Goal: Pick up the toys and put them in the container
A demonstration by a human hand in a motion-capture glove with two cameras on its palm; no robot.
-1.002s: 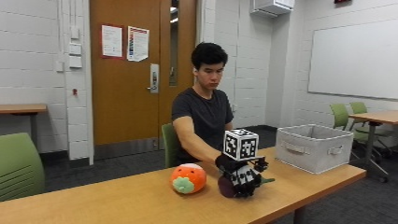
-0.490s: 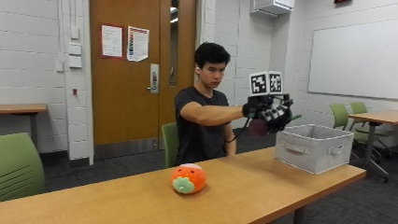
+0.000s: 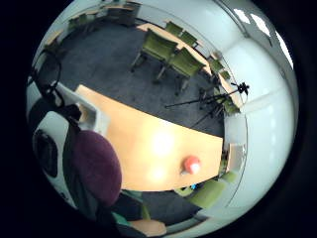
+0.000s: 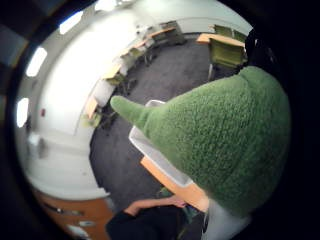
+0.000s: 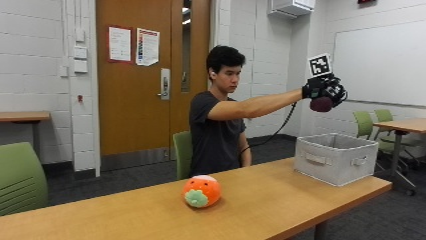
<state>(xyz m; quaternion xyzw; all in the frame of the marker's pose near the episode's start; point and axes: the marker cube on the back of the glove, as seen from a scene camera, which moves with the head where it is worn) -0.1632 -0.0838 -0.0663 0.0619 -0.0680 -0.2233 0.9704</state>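
Observation:
In the outside view my gloved right hand is raised high above the grey fabric container at the table's right end. It grips a plush toy with a dark purple body and a green knitted top. The purple body fills one side of the little finger side palm view. The green top fills much of the thumb side palm view, with the container's rim below it. An orange round plush toy lies on the wooden table near its middle, and it shows too as the orange toy.
Green chairs stand at the left and behind the table. More tables and chairs fill the room's right side. A tripod stands on the dark carpet beyond the table.
My hand has lifted the purple and green toy off the table, carried it to the right and raised it above the container. The orange toy has stayed put.

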